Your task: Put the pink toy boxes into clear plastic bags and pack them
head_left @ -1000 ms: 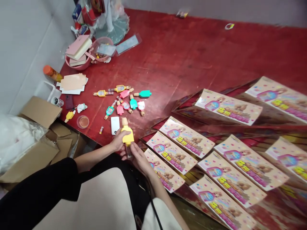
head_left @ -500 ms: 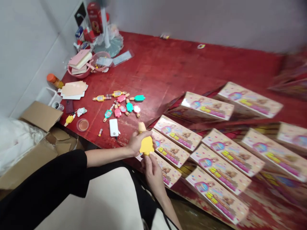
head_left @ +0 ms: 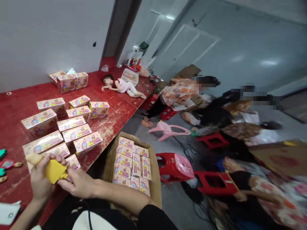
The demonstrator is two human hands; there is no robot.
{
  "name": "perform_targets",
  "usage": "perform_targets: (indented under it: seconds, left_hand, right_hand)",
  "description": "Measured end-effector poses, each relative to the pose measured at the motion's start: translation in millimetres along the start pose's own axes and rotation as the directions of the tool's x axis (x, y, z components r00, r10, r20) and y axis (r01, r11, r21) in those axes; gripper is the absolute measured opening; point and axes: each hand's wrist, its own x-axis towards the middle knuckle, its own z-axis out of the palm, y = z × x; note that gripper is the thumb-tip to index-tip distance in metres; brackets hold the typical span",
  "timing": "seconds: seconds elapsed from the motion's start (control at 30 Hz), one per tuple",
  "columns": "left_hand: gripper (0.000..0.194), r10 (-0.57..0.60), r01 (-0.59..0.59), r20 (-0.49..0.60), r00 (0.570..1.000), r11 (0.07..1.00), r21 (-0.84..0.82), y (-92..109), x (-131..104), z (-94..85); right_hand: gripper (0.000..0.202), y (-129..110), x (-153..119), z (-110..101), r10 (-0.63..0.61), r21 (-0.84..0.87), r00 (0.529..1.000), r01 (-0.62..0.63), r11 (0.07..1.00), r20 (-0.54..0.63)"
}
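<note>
I hold a yellow plastic toy [head_left: 54, 171] with a rounded tan end, tilted over the near left part of the red table. Wrapped round its tan end and side is my left hand [head_left: 41, 180]. The fingers of my right hand [head_left: 78, 182] pinch the narrow yellow end, where a small part is mostly hidden. Just behind my hands stand printed boxes [head_left: 43, 142] with a doll picture. Small green and red toys [head_left: 7, 164] lie at the left edge, and a white device [head_left: 9, 212] sits below them.
A large carton [head_left: 155, 179] packed with similar boxes stands beside the table [head_left: 112, 111]. Red stools [head_left: 177, 167] and a pink chair [head_left: 168, 130] are on the floor. A person lies on the table [head_left: 123, 87]; several others sit at right, blurred.
My view has swung to the right, bringing the carton, stools and other people into sight. The yellow toy stays in both hands and now appears at the lower left.
</note>
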Motion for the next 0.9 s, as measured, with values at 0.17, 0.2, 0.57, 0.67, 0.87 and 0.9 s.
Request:
perform_targets:
  seconds: [0.17,0.2,0.57,0.67,0.87,0.9]
  left_hand:
    - [0.036,-0.2,0.199,0.161,0.967,0.98,0.022,-14.4,-16.5,63.4]
    - [0.037,-0.21,0.208,0.186,0.96,0.978,0.033,-18.6,-18.8,74.3]
    - [0.04,-0.23,0.214,0.146,0.962,0.97,0.117,-58.2,-54.4,125.4]
    - [0.04,-0.264,0.239,0.187,0.946,0.96,0.145,-52.7,-52.8,118.3]
    - [0.037,-0.248,0.222,0.323,0.913,0.968,0.115,-32.2,-50.2,93.0]
    - [0.037,-0.237,0.212,0.312,0.92,0.971,0.111,-28.5,-51.3,88.7]
  right_hand:
    - [0.057,14.3,-46.4,-30.8,-0.167,0.594,0.875,-0.158,0.789,0.454]
    - [0.061,17.9,-54.0,-35.4,-0.24,0.697,0.847,-0.194,0.691,0.475]
    - [0.068,20.4,-117.0,-51.3,-0.147,0.625,0.989,0.125,0.771,-0.015]
    - [0.072,24.5,-116.1,-44.8,-0.086,0.629,0.995,0.097,0.771,-0.048]
    - [0.071,16.3,-107.3,-20.2,-0.25,0.904,0.936,-0.131,0.406,0.248]
    - [0.068,12.0,-105.9,-13.5,-0.25,0.909,0.942,-0.11,0.402,0.224]
